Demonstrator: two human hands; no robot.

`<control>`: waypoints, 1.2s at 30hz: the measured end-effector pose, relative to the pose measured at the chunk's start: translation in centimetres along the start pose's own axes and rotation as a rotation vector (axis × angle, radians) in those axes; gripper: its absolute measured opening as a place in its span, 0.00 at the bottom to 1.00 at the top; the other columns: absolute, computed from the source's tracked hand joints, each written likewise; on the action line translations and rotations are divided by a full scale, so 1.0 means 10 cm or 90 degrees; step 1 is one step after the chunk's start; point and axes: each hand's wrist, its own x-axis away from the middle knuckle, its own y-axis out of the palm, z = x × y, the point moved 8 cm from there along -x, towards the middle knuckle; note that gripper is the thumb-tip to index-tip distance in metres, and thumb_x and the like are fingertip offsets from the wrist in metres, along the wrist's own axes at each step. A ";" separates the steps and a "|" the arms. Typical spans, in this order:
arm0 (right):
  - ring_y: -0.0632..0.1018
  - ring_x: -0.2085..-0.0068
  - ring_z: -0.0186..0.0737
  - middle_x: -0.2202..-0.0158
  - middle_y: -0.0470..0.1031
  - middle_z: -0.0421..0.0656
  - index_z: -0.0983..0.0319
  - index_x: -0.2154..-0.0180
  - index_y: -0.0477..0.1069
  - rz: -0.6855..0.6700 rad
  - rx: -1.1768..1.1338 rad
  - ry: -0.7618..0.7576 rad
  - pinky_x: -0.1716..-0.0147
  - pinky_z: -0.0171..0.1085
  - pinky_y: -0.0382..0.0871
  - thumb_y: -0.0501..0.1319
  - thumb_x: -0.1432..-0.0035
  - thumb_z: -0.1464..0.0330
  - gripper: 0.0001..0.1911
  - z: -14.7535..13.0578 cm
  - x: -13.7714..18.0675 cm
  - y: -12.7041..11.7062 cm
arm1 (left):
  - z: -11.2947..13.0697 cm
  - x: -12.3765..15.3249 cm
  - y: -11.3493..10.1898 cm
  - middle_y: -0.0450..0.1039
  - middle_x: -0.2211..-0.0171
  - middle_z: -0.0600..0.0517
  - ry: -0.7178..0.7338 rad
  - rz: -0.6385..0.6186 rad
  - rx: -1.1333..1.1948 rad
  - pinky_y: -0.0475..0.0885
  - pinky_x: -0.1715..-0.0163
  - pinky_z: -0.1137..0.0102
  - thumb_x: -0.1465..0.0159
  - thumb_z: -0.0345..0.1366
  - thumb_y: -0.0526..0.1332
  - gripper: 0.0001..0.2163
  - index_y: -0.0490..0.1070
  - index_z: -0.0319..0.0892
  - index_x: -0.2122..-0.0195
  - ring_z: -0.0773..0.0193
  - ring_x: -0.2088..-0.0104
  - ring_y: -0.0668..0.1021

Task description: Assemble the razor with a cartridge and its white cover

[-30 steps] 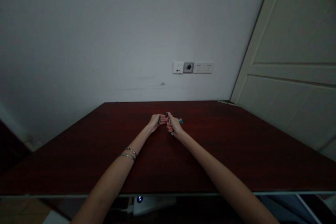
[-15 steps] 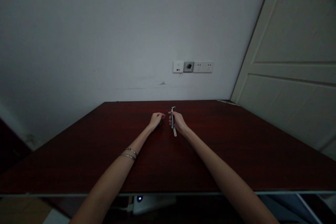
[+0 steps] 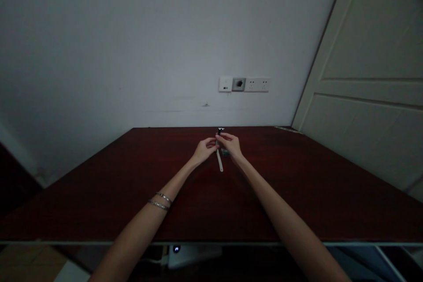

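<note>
Both my hands meet over the far middle of a dark red table (image 3: 297, 194). My right hand (image 3: 231, 144) is closed round a slim razor-like tool (image 3: 219, 158), whose pale handle points down toward me and whose dark head sticks up above my fingers. My left hand (image 3: 205, 150) pinches at the same tool from the left, fingers curled. Two thin bracelets (image 3: 160, 200) sit on my left forearm. A small greenish packet (image 3: 225, 153) lies on the table just under my right hand, mostly hidden.
A white wall rises behind the table, with a row of sockets (image 3: 244, 84) on it. A pale panelled door (image 3: 373, 75) stands at the right. A white device with a small lit dot (image 3: 176, 249) sits below the table's near edge.
My right hand has lifted the tool upright and moved it slightly farther away. My left hand, apart from it half a second ago, has come back to touch it.
</note>
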 end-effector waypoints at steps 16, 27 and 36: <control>0.75 0.65 0.40 0.66 0.77 0.47 0.66 0.65 0.75 0.032 0.312 -0.017 0.66 0.36 0.68 0.57 0.51 0.63 0.16 0.13 -0.23 -0.50 | 0.05 0.07 -0.06 0.76 0.71 0.47 -0.060 0.042 -0.013 0.72 0.69 0.70 0.48 0.31 0.63 0.09 0.72 0.34 0.66 0.66 0.74 0.77; 0.75 0.60 0.41 0.63 0.77 0.46 0.62 0.68 0.77 -0.114 0.574 -0.017 0.59 0.35 0.65 0.58 0.51 0.70 0.09 0.23 -0.07 -0.37 | 0.07 0.09 -0.06 0.74 0.76 0.50 -0.071 0.048 -0.019 0.70 0.75 0.73 0.47 0.29 0.62 0.05 0.69 0.34 0.69 0.68 0.77 0.76; 0.76 0.60 0.51 0.63 0.75 0.54 0.62 0.64 0.73 -0.167 0.752 0.029 0.64 0.41 0.66 0.58 0.48 0.59 0.15 0.29 0.24 0.04 | 0.03 0.09 -0.05 0.73 0.77 0.51 -0.081 0.033 -0.002 0.71 0.74 0.73 0.47 0.26 0.60 0.04 0.69 0.34 0.69 0.68 0.77 0.76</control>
